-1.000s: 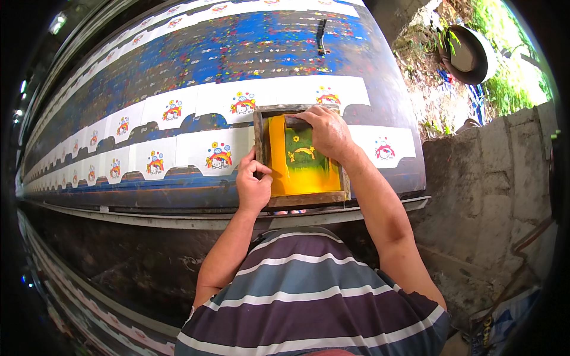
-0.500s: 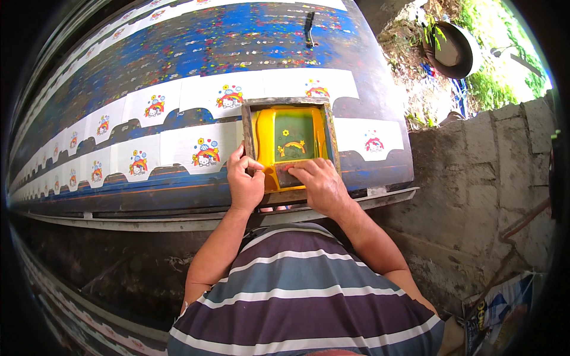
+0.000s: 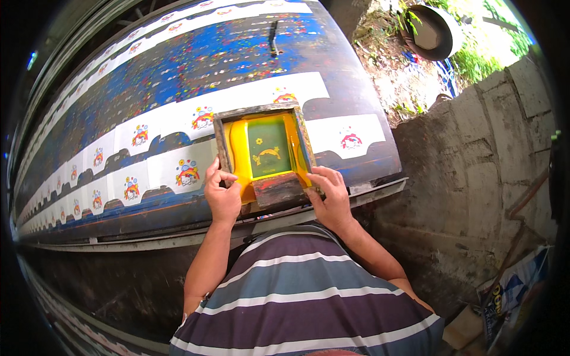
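A wooden screen-printing frame (image 3: 256, 110) lies at the table's near edge, slightly turned. Yellow ink coats the sides of its greenish mesh (image 3: 270, 139), which bears a small rainbow and flower pattern. Across the near end of the frame rests a squeegee (image 3: 276, 191), a dark block with reddish stains. My left hand (image 3: 224, 199) grips the frame's near left side, fingers closed on it. My right hand (image 3: 332, 199) is closed on the near right side, thumb and fingers at the rail. A printed white sheet (image 3: 362, 127) lies right of the frame; what is beneath the frame is hidden.
Rows of white printed sheets (image 3: 127, 185) run along the long, paint-spotted table (image 3: 208, 50). A dark tool (image 3: 274, 38) lies at the far side. Beyond the table's right end stand a round basin (image 3: 428, 34) and a concrete block wall (image 3: 463, 160).
My right hand has let go of the squeegee and taken hold of the frame's right side. The frame has tilted slightly counterclockwise. The whole view has shifted too.
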Action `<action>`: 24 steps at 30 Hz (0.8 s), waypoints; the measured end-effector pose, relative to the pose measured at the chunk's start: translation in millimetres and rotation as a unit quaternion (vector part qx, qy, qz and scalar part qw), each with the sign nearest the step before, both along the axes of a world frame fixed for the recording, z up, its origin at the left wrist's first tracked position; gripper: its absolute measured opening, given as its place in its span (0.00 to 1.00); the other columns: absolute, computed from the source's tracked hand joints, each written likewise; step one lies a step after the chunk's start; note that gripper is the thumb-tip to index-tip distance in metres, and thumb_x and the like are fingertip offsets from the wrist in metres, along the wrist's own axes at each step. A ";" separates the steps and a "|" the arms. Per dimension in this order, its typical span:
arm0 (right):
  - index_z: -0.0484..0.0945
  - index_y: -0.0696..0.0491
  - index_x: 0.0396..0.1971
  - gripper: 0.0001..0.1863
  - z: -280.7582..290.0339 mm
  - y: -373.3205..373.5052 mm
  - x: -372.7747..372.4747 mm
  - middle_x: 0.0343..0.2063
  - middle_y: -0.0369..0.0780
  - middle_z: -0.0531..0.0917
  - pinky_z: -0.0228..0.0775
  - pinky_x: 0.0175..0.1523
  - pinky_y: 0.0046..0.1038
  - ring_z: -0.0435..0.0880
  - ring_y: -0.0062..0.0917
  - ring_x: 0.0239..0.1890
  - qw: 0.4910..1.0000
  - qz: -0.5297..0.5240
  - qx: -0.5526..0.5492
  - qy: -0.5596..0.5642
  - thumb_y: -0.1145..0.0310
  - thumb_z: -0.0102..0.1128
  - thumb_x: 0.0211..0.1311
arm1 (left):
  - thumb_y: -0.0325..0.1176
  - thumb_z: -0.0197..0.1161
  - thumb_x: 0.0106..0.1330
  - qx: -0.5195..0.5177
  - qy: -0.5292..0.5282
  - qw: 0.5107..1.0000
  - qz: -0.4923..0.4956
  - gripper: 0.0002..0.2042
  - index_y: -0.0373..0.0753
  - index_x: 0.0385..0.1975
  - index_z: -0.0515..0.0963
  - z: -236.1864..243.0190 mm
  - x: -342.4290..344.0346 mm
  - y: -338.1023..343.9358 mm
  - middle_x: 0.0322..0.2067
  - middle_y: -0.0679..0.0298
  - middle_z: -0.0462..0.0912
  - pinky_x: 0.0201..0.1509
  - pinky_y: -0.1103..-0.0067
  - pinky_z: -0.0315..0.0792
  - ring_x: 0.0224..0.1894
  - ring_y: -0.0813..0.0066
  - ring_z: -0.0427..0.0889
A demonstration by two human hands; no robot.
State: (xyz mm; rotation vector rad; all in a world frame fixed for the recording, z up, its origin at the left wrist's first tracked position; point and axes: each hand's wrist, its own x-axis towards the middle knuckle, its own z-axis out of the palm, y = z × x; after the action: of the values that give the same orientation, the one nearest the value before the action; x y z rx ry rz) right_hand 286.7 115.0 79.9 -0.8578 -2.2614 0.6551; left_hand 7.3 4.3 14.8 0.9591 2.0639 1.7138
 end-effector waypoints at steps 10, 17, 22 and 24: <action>0.87 0.56 0.58 0.21 -19.3 67.8 117.4 0.58 0.48 0.89 0.79 0.71 0.46 0.87 0.48 0.63 0.992 -0.060 -0.093 0.059 0.79 0.76 0.66 | 0.15 0.70 0.60 -0.001 0.021 1.000 -0.012 0.09 0.38 0.30 0.80 -0.2 104.5 89.0 0.76 0.38 0.78 0.86 0.59 0.63 0.82 0.46 0.75; 0.87 0.56 0.58 0.21 -16.8 120.1 200.1 0.58 0.48 0.89 0.77 0.71 0.45 0.86 0.48 0.63 0.995 -0.050 -0.067 0.056 0.79 0.76 0.65 | 0.15 0.70 0.59 0.004 -0.009 1.000 -0.016 0.08 0.38 0.29 0.81 -8.8 186.1 144.0 0.76 0.36 0.78 0.84 0.60 0.65 0.82 0.44 0.76; 0.87 0.57 0.59 0.21 -12.8 141.9 227.9 0.58 0.48 0.89 0.77 0.71 0.46 0.86 0.49 0.64 0.995 -0.018 -0.081 0.062 0.80 0.76 0.65 | 0.12 0.68 0.60 -0.035 -0.068 0.997 -0.018 0.10 0.38 0.31 0.81 -9.3 205.1 152.5 0.82 0.34 0.70 0.85 0.64 0.63 0.85 0.49 0.72; 0.87 0.57 0.59 0.22 -11.2 145.4 230.1 0.58 0.48 0.89 0.78 0.71 0.46 0.86 0.49 0.64 0.995 -0.008 -0.070 0.068 0.80 0.76 0.65 | 0.11 0.68 0.59 -0.038 -0.083 0.996 -0.013 0.11 0.38 0.32 0.81 -11.8 203.4 151.5 0.83 0.33 0.69 0.84 0.66 0.66 0.84 0.51 0.73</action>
State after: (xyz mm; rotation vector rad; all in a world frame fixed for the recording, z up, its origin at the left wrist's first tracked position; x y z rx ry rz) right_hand 516.7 260.4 68.7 -0.8687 -2.1041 0.8485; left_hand 210.7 155.8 3.0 0.7901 1.9857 1.6300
